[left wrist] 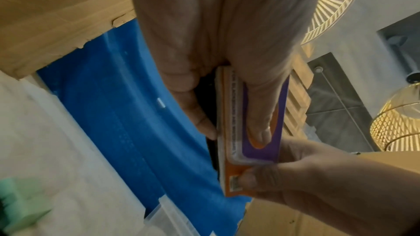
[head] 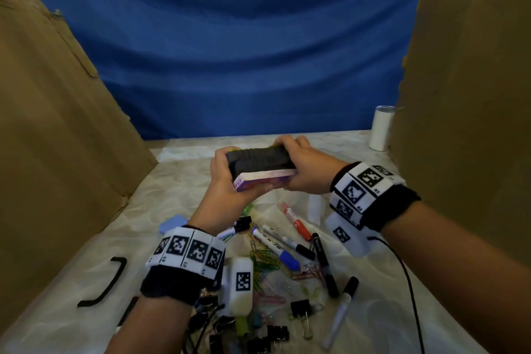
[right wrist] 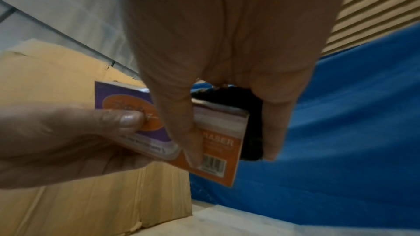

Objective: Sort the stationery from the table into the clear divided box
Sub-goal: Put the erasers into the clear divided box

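Head view: both hands hold a packaged whiteboard eraser (head: 260, 171) in the air above the bench (head: 178, 164). Left hand (head: 230, 178) grips its left end w/ fingers curled round it; right hand (head: 304, 169) grips the right end, thumb on the orange-purple card. Below them on the bench lie markers (head: 283, 241), coloured paper clips (head: 264, 263) & black binder clips (head: 301, 309).
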Available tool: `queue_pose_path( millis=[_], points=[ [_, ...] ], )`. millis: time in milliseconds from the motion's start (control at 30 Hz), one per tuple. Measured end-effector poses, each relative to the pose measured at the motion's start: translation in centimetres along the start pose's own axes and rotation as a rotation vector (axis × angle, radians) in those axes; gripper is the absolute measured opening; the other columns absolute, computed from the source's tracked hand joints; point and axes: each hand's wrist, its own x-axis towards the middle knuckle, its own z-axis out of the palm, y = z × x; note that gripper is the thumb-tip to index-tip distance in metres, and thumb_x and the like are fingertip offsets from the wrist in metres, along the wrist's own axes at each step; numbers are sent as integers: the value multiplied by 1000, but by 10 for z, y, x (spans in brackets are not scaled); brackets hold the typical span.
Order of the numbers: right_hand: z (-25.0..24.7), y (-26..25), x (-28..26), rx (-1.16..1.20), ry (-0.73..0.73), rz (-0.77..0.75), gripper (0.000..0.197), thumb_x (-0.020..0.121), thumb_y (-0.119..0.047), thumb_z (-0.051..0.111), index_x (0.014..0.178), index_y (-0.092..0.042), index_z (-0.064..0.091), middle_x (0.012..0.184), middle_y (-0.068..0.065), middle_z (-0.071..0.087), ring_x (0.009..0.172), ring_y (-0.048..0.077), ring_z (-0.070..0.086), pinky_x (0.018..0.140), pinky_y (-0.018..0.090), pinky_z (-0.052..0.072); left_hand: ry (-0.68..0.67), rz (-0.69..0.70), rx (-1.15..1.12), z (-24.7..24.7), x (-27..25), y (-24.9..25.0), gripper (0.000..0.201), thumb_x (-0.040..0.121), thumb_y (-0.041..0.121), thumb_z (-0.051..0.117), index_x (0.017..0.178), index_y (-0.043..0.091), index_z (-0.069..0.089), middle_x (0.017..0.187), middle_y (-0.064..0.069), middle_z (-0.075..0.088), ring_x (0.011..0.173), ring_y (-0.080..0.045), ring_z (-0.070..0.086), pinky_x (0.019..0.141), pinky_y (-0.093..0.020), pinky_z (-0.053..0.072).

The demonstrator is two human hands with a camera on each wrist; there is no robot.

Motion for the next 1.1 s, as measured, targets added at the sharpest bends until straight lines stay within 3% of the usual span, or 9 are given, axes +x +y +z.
queue_pose_path(
  millis=[200,267,367,533,800,867,967,1033,1100],
  points=[
    [-3,10,11,-52,19,26,58,83,-15,64,129,-20,29,122,9,31,67,16,48,73,32,40,125,-80,90,13,16,-5,92,48,37,92,122,29,37,128,-8,40,114,-19,53,100,-39,48],
    [-2,16,15,-54,27,51,57,83,-14,62,128,-21,28,121,9,31,75,18,53,78,35,44,53,-113,18,11,20,-2,103,37,50,91,122,34,36,128,-4,49,113,-15,57,98,-37,51],
    [0,21,24,-60,83,90,56,81,-12,61,126,-22,28,122,9,31,101,34,54,94,48,46,-24,-226,-228,18,24,12,89,59,42,86,129,31,34,125,6,56,111,-11,60,93,-32,51],
    [-2,23,32,-20,126,60,56,83,-14,59,130,-19,29,126,12,29,109,37,47,98,49,43,313,-337,-468,41,52,19,64,79,35,73,129,21,35,117,-3,59,105,-20,63,76,-33,58],
    [-15,65,50,-32,66,64,67,79,-13,60,134,-23,23,125,10,27,105,35,51,100,49,43,419,-290,-502,79,100,-4,59,70,54,71,111,27,37,132,-7,47,110,-24,60,58,-31,56],
    [-24,78,56,-89,28,63,65,81,-14,59,135,-21,23,124,11,28,96,34,54,94,48,46,416,-327,-469,94,106,-9,70,60,63,69,111,28,35,133,-9,42,112,-27,58,61,-34,58],
    [-34,96,66,-291,-23,113,59,84,-9,57,134,-21,27,121,13,35,75,34,57,72,42,50,389,-355,-328,118,108,-17,61,75,54,67,113,23,30,133,-11,28,117,-24,47,90,-44,55],
    [-37,107,73,-400,-33,146,56,86,-5,54,132,-23,30,116,14,41,73,33,57,64,39,47,274,-353,-171,127,105,-21,56,85,42,64,121,16,29,133,-12,25,113,-19,40,101,-34,45],
    [-37,117,77,-442,-38,159,50,88,-5,51,131,-23,32,112,15,45,74,32,56,64,38,43,134,-328,-53,129,104,-29,64,85,39,66,129,13,29,131,-9,28,111,-17,40,96,-25,40]
  ],
)
